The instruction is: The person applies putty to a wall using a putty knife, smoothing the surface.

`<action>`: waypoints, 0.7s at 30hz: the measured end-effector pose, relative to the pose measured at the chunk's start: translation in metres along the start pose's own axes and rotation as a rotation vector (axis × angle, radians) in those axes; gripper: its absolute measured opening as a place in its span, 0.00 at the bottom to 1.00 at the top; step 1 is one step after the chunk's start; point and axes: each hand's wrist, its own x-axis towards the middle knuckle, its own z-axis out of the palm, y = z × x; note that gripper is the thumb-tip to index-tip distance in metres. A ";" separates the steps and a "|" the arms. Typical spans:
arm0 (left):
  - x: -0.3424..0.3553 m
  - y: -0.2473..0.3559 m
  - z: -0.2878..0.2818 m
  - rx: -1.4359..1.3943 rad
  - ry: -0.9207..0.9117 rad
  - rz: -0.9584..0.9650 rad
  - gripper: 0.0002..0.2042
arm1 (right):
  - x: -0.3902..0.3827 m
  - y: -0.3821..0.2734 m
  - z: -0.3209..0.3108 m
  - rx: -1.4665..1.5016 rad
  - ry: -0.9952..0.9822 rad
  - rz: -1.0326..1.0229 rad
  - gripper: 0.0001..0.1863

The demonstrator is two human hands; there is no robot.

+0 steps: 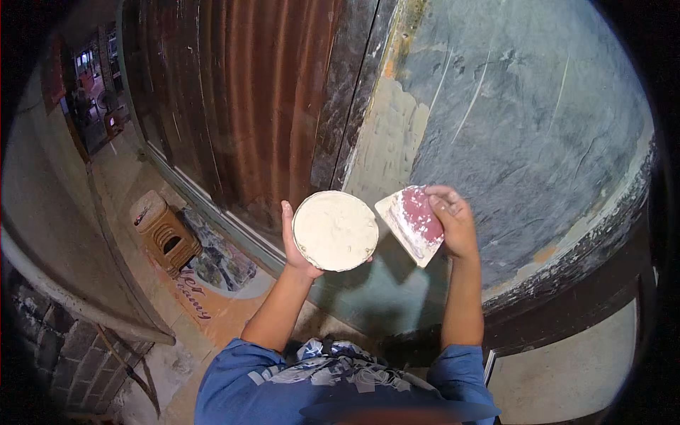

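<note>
My left hand (292, 244) is wrapped round the side of a round tub of putty (336, 230) and bears it from below. Cream-coloured putty fills the tub up to its rim, and most of the fingers are hidden beneath it. To the right, my right hand (459, 221) grips a putty spreader (421, 219), a flat blade with a reddish face smeared with cream putty along its edge. A small gap parts the spreader from the tub. Both are held in front of a grey wall (524, 92), which has a pale putty strip (391, 131) along its left edge.
Rusty corrugated metal sheeting (265, 92) stands left of the wall. On the floor at left are a tan plastic stool (164, 234) and a printed orange sheet (212, 301). Grey blocks (78, 347) line the lower left. A pale framed panel (567, 365) is at lower right.
</note>
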 end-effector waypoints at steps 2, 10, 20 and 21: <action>0.000 -0.013 0.004 -0.020 -0.094 -0.055 0.47 | -0.023 0.047 -0.007 0.203 0.032 0.151 0.07; -0.016 -0.036 -0.012 -0.023 0.004 -0.054 0.46 | -0.066 0.107 -0.042 0.261 0.299 0.279 0.08; -0.033 -0.067 -0.007 0.069 0.123 0.056 0.45 | -0.105 0.135 -0.052 0.315 0.290 0.263 0.09; -0.038 -0.065 -0.006 0.017 0.066 -0.018 0.46 | -0.110 0.143 -0.057 0.340 0.328 0.262 0.09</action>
